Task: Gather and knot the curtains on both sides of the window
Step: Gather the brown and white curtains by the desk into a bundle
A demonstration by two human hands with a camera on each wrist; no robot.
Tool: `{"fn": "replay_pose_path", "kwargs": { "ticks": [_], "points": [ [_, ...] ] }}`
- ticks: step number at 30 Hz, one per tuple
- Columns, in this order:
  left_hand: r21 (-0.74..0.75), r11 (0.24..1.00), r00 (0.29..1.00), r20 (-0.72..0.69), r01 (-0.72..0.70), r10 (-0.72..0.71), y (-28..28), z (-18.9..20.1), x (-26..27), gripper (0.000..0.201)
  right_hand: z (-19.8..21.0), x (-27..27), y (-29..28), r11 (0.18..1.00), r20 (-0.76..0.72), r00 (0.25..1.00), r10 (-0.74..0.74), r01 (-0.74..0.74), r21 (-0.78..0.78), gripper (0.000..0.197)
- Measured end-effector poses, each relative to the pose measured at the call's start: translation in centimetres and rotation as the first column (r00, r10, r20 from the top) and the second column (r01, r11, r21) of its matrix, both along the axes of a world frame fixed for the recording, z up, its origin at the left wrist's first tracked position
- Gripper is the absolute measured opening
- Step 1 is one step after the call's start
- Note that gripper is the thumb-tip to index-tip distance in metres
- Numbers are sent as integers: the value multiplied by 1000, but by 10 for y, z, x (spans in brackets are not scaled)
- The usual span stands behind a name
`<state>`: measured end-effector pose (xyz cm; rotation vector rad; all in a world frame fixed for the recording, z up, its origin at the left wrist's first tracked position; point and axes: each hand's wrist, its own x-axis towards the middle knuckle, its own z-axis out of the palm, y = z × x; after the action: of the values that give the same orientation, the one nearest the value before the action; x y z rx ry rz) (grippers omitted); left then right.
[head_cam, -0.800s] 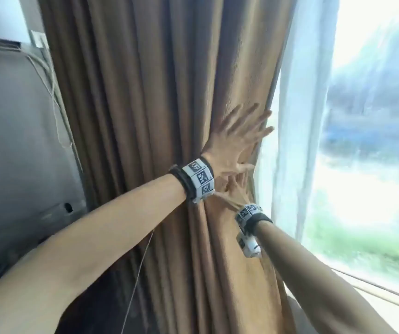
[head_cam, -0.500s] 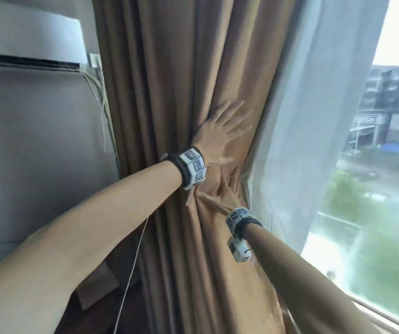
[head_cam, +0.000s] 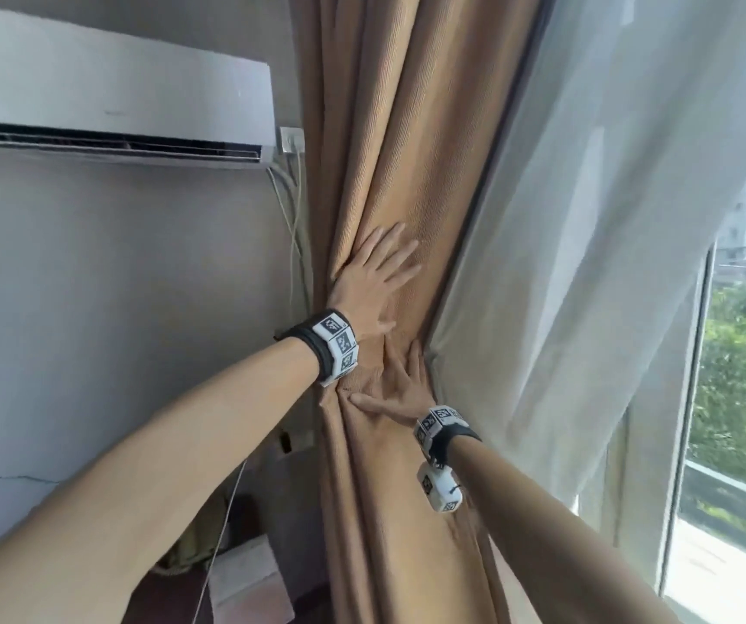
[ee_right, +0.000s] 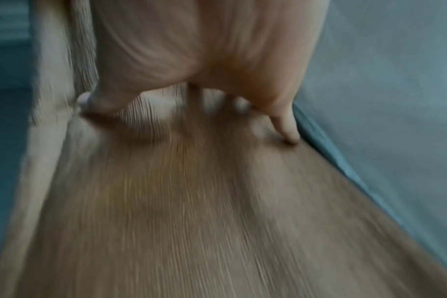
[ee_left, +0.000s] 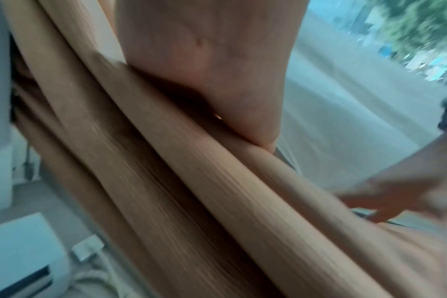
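Observation:
A tan curtain (head_cam: 411, 141) hangs in folds beside the window and narrows to a bunch at hand height. My left hand (head_cam: 373, 281) lies flat on it with straight, spread fingers, pressing the folds. Just below, my right hand (head_cam: 396, 389) presses the same bunch with fingers spread and thumb pointing left. The blurred left wrist view shows my left hand (ee_left: 207, 66) against the curtain (ee_left: 181, 191). In the right wrist view my right hand (ee_right: 191, 60) rests its fingertips on the curtain (ee_right: 181, 201). A sheer white curtain (head_cam: 600, 227) hangs to the right, pulled in behind the bunch.
A white air conditioner (head_cam: 105, 101) is mounted on the grey wall (head_cam: 105, 317) to the left, with cables (head_cam: 294, 245) running down beside the curtain. The window glass (head_cam: 745, 389) is at the right. A box (head_cam: 245, 578) sits low at the bottom.
Both hands have pushed the tan curtain leftward toward the wall, bunching it narrower; the head view has swung left and up, bringing the air conditioner into sight.

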<state>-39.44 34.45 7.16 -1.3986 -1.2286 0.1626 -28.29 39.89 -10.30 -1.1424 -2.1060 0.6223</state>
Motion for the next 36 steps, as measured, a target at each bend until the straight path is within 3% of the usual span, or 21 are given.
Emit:
{"fn": "replay_pose_path", "kwargs": {
  "ticks": [2, 3, 4, 6, 7, 8, 10, 12, 13, 16, 18, 20, 23, 27, 32, 36],
  "points": [
    [-11, 999, 998, 57, -35, 36, 9, -3, -23, 105, 3, -3, 0, 990, 54, 997, 56, -63, 126, 123],
    [-7, 999, 997, 69, -44, 44, 14, -5, -30, 105, 2, 3, -5, 961, -20, 999, 39, -32, 274, 109],
    [0, 999, 996, 70, -49, 49, 20, -7, -35, 106, 1, 15, -14, 885, -161, 987, -12, 86, 458, 93],
    [-1, 998, 996, 73, -56, 56, 28, -8, -37, 106, -1, 48, -38, 589, -435, 889, -145, 430, 684, 81],
    [1, 998, 995, 77, -66, 66, 31, -9, -36, 106, -1, 69, -50, 486, -524, 827, -206, 551, 678, 89],
    [9, 997, 994, 84, -73, 72, 36, -12, -35, 106, 1, 89, -59, 472, -579, 775, -255, 622, 625, 103],
    [17, 998, 991, 119, -63, 60, 45, -16, -31, 106, 5, 119, -58, 569, -593, 733, -333, 658, 494, 127],
    [7, 999, 983, 178, -51, 49, 52, -18, -26, 110, 11, 137, -39, 612, -550, 746, -375, 645, 457, 136],
    [7, 999, 979, 198, -41, 38, 54, -19, -24, 112, 14, 141, -26, 645, -553, 768, -323, 607, 465, 138],
    [24, 999, 969, 245, -27, 21, 57, -23, -27, 113, 26, 128, 15, 855, -582, 812, -49, 336, 396, 144],
    [32, 999, 964, 266, -37, 27, 53, -28, -29, 112, 27, 101, 36, 914, -478, 878, 0, 194, 357, 151],
    [39, 998, 964, 264, -40, 29, 53, -31, -31, 112, 18, 66, 53, 938, -340, 939, 44, 78, 337, 155],
    [65, 996, 968, 246, -68, 50, 56, -29, -45, 109, -5, 12, 86, 966, -270, 957, 109, -38, 256, 158],
    [147, 989, 963, 268, -25, -15, 67, -28, -82, 107, -9, -43, 132, 972, -233, 972, 24, 31, 231, 154],
    [217, 976, 948, 315, -29, -42, 100, -30, -136, 111, 1, -112, 175, 956, -246, 968, 47, 28, 291, 154],
    [198, 979, 938, 346, -49, -23, 143, -31, -175, 112, 10, -147, 206, 962, -124, 992, -24, 56, 268, 154]
  ]
}}
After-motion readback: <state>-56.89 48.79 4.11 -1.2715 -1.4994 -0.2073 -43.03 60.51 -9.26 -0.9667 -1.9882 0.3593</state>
